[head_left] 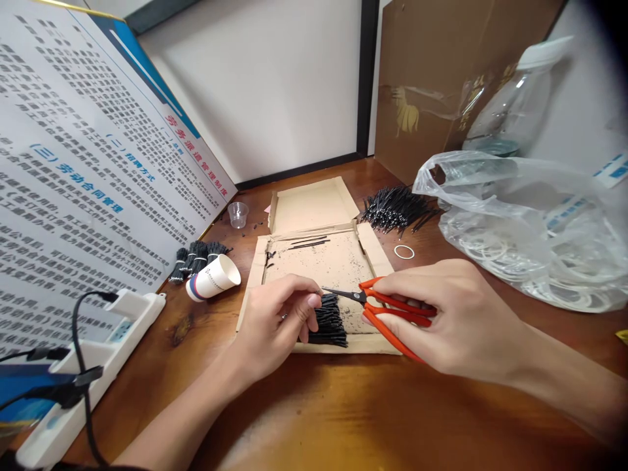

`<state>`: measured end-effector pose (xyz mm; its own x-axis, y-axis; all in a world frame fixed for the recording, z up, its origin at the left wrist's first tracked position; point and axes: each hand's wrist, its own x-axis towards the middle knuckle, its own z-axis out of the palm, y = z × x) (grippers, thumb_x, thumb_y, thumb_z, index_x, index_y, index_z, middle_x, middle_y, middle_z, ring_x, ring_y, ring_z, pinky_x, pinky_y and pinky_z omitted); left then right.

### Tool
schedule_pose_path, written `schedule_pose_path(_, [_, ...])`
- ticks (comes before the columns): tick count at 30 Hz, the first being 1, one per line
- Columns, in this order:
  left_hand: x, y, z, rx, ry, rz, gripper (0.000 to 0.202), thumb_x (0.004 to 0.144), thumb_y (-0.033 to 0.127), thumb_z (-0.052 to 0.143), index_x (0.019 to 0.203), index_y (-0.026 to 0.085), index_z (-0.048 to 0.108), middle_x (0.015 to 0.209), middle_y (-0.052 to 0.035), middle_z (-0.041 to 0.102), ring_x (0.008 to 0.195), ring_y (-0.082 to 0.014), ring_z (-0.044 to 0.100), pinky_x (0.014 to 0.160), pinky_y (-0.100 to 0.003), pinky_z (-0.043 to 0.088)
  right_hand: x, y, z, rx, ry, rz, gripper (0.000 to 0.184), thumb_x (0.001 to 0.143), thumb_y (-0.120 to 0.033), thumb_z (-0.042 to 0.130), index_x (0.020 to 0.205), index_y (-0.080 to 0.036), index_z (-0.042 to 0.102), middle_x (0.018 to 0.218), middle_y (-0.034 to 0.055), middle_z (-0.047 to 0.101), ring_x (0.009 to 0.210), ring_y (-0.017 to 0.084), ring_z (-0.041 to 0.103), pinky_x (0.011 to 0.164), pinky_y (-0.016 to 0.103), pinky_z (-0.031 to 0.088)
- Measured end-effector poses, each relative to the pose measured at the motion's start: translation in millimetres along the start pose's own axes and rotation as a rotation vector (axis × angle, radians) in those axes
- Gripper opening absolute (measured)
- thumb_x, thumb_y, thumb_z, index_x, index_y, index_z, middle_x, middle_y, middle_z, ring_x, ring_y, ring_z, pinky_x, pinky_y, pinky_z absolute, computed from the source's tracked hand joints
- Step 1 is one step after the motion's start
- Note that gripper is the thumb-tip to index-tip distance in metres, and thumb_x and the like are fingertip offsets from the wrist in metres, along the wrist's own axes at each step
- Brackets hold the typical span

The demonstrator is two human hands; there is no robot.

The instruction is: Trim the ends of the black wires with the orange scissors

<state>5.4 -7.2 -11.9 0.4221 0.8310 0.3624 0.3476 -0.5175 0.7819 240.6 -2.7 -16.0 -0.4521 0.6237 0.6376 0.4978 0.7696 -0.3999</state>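
Note:
My left hand [279, 317] is closed round a bundle of short black wires [330, 320], held over the near edge of a flat cardboard tray [255, 275]. My right hand [451, 314] grips red-handled pliers [392, 311], whose dark tip points left and touches the top of the bundle near my left thumb. A few loose black wires [309, 242] lie at the far side of the tray, and black specks are scattered over its floor.
A pile of black wires [397, 208] and a white rubber band [403, 252] lie behind the tray. A clear plastic bag of rubber bands [534, 229] sits right. A tipped paper cup [216, 278], tied wire bundles [196, 256], a small clear cup [238, 214] and a power strip [88, 366] lie left.

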Motion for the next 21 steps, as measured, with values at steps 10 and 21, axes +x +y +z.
schedule_pose_path(10, [0.5, 2.7, 0.9, -0.012, -0.016, -0.016, 0.008, 0.098, 0.018, 0.052, 0.092, 0.016, 0.057, 0.062, 0.0008, 0.062, 0.043, -0.0061, 0.057, 0.042, -0.016, 0.046, -2.7, 0.4, 2.1, -0.033, 0.002, -0.034, 0.02, 0.084, -0.015, 0.051, 0.077, -0.011, 0.07, 0.052, -0.0015, 0.058, 0.042, 0.008, 0.04, 0.045, 0.026, 0.029])
schedule_pose_path(21, [0.2, 1.9, 1.5, -0.045, -0.018, -0.035, 0.007, 0.098, 0.019, 0.053, 0.092, 0.016, 0.057, 0.063, 0.001, 0.064, 0.043, -0.0054, 0.058, 0.042, -0.014, 0.047, -0.3, 0.3, 1.6, 0.019, 0.004, 0.011, 0.02, 0.081, -0.016, 0.053, 0.075, -0.009, 0.071, 0.051, -0.0009, 0.058, 0.041, 0.007, 0.043, 0.045, 0.026, 0.029])
